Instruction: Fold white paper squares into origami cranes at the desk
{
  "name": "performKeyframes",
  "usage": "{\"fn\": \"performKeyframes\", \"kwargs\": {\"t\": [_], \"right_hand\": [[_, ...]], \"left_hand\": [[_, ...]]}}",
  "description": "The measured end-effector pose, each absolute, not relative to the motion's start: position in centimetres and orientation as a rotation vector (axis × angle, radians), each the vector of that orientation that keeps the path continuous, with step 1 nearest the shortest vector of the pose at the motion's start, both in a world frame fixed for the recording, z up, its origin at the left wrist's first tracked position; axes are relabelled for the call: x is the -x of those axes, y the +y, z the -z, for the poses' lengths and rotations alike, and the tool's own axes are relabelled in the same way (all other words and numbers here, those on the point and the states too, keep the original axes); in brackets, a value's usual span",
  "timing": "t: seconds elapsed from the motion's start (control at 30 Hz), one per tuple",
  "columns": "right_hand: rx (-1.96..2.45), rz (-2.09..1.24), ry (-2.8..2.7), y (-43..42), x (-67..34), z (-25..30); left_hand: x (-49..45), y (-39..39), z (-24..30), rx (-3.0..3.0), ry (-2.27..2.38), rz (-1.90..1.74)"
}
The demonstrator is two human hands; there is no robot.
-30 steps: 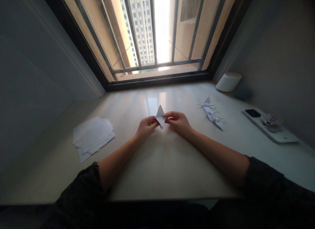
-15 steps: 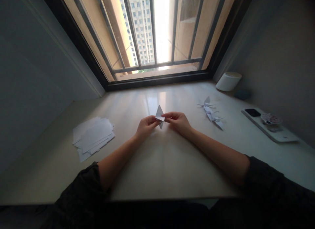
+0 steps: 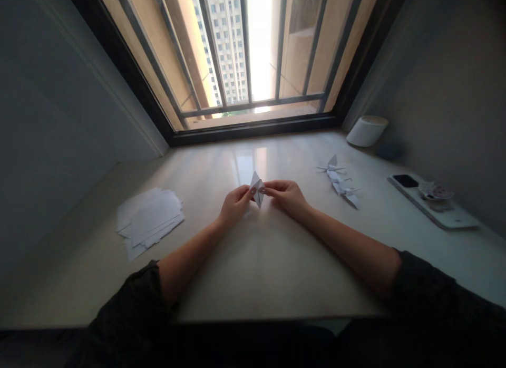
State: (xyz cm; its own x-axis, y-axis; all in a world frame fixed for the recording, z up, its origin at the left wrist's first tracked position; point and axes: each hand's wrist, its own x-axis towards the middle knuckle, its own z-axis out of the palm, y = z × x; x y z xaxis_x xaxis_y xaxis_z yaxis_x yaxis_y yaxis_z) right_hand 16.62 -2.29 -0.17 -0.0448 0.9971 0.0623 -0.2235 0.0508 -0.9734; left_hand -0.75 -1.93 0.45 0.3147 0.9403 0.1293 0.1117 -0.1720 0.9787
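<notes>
A small piece of folded white paper (image 3: 256, 184), diamond-shaped with a point at top and bottom, is held just above the pale tabletop (image 3: 261, 273). My left hand (image 3: 236, 200) pinches its left side, the thumb lying on the front. From the right, my right hand (image 3: 285, 193) grips the other side between thumb and forefinger. The remaining fingers of both hands are curled and partly hidden. Several folded paper cranes (image 3: 340, 181) lie in a row to the right of my right hand.
On the left lies a loose stack of white paper sheets (image 3: 152, 218). A phone (image 3: 435, 202) with a round grip rests on the right. A white cylindrical object (image 3: 367, 131) sits in the back right corner, beside a dark item (image 3: 389, 150). A barred window (image 3: 253, 128) rises behind.
The upper flap of the folded paper has been pressed into shape, so the paper now shows a narrower, flatter diamond. Both hands stay almost in place, with the left thumb now on the paper's front.
</notes>
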Motion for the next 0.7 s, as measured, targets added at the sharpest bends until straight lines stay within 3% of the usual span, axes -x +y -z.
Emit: {"fn": "performKeyframes", "kwargs": {"t": [0.53, 0.7], "right_hand": [[0.961, -1.205, -1.112, -1.9, -16.5, 1.1], [1.014, -0.995, -1.291, -2.1, -16.8, 1.2]], "left_hand": [[0.8, -2.2, -0.6, -1.688, 1.022, -0.885], [0.9, -2.0, -0.3, -1.711, 1.051, -0.871]]}}
